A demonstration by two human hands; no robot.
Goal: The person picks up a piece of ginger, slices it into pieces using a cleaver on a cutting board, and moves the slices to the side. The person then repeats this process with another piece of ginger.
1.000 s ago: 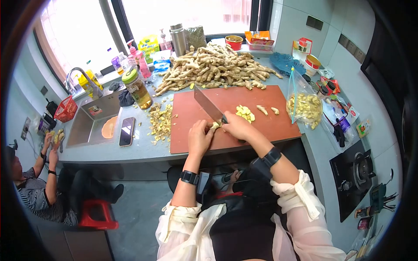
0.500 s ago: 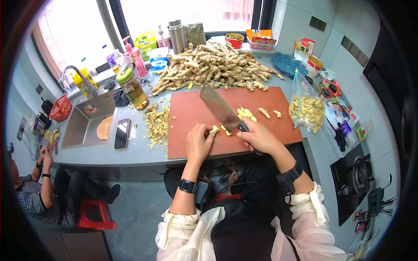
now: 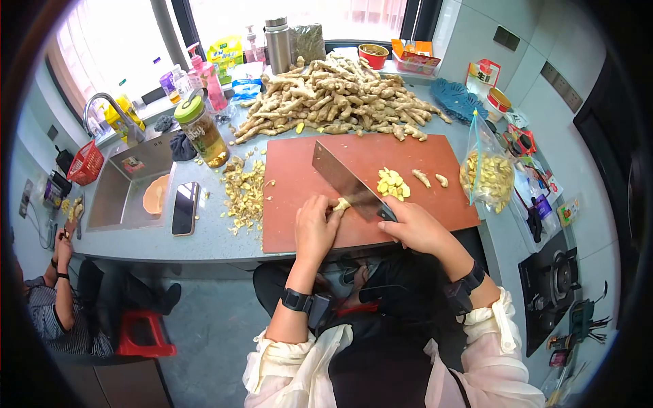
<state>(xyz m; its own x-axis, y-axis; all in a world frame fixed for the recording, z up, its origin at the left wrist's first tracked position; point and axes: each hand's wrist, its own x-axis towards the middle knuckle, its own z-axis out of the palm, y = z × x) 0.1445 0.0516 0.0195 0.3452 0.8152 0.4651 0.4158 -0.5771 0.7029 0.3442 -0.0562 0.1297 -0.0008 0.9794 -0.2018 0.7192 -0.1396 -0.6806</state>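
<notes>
My left hand (image 3: 317, 223) pinches a peeled piece of ginger (image 3: 341, 203) on the reddish-brown cutting board (image 3: 292, 160), its fingertips close to the blade. In my right hand (image 3: 415, 226) is the handle of a wide cleaver (image 3: 345, 178). The blade slants up and to the left, its lower part right at the end of the ginger piece. Beyond the handle lies a small pile of ginger slices (image 3: 392, 185). Two small ginger knobs (image 3: 421, 178) rest to the right of it.
A big heap of ginger root (image 3: 340, 95) lies behind the board. Peelings (image 3: 243, 197), a phone (image 3: 185, 209) and a lidded jar (image 3: 203, 134) are at left, beside the sink (image 3: 122, 197). A bag of ginger (image 3: 488, 178) stands right. Another person (image 3: 64, 299) sits far left.
The cleaver has come left against the ginger piece in my left hand. Slices that lay beside the blade no longer show there, and the slice pile looks fuller. The view has shifted slightly.
</notes>
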